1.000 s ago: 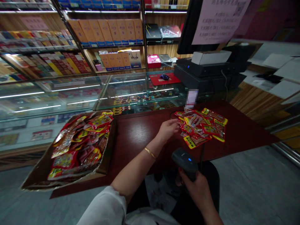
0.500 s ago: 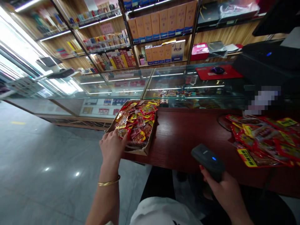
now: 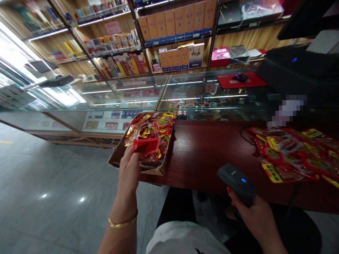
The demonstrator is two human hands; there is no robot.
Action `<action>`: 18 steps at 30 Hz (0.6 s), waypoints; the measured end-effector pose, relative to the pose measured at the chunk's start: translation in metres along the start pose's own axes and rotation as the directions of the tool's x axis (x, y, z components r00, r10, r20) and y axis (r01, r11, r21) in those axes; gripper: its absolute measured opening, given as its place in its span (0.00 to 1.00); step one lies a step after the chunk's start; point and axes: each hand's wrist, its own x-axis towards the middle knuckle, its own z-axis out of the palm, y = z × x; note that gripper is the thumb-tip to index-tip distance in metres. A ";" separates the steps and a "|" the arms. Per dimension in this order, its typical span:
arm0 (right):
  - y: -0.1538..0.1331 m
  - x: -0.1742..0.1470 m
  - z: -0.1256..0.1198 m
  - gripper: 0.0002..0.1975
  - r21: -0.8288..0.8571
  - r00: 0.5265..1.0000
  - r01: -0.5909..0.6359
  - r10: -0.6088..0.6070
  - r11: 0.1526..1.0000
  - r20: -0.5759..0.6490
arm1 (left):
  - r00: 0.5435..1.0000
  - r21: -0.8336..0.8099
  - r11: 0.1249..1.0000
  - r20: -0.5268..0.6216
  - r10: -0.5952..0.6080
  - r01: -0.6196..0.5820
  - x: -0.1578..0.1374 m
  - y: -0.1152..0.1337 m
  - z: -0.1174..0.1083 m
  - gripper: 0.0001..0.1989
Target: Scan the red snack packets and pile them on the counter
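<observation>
A red snack packet (image 3: 147,145) is pinched in the fingers of my left hand (image 3: 129,167), just above an open cardboard box (image 3: 159,171). Red and yellow snack packets (image 3: 148,129) fill most of that box, which stands at the left end of the dark red wooden counter (image 3: 198,151). My right hand (image 3: 255,211) is wrapped round a dark barcode scanner (image 3: 235,181) with a lit blue light, held over the counter's front edge. To its right lies a heap of similar packets (image 3: 293,151).
Glass display cases (image 3: 127,95) run behind the counter. A mouse (image 3: 239,77) rests on a red mat (image 3: 225,82). Black machine equipment (image 3: 286,74) stands at the right, near a blurred patch. Shelves of boxes (image 3: 182,21) line the wall.
My left hand has lifted a red packet from the contents of the box. My right hand still holds the scanner in nearly the same place. The view has shifted slightly.
</observation>
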 end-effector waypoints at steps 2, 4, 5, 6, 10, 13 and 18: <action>0.001 0.001 -0.002 0.23 -0.006 1.000 -0.002 0.002 1.000 -0.008 | 0.979 -0.295 0.940 0.155 -0.132 0.174 -0.012 0.005 0.028 0.13; 0.001 0.001 -0.005 0.23 -0.003 1.000 0.013 -0.013 1.000 -0.026 | 0.931 -0.498 0.802 0.310 -0.191 0.330 -0.024 0.002 0.063 0.13; 0.001 0.000 -0.006 0.22 0.000 0.999 0.025 -0.025 1.000 -0.035 | 0.904 -0.566 0.722 0.376 -0.202 0.397 -0.030 -0.001 0.081 0.14; 0.002 -0.001 -0.008 0.22 0.003 0.998 0.033 -0.033 0.999 -0.049 | 0.874 -0.615 0.638 0.434 -0.217 0.464 -0.034 -0.006 0.099 0.14; 0.002 -0.007 -0.013 0.22 0.034 0.997 0.051 -0.049 0.998 -0.052 | 0.704 -0.631 0.315 0.611 -0.363 0.710 -0.038 -0.031 0.154 0.09; 0.001 -0.010 -0.017 0.22 0.041 0.998 0.052 -0.051 0.998 -0.027 | 0.617 -0.601 0.177 0.690 -0.379 0.780 -0.033 -0.040 0.171 0.14; 0.001 -0.011 -0.017 0.20 0.021 0.996 0.080 -0.080 0.997 -0.035 | 0.653 -0.597 0.266 0.708 -0.270 0.757 -0.023 -0.040 0.176 0.15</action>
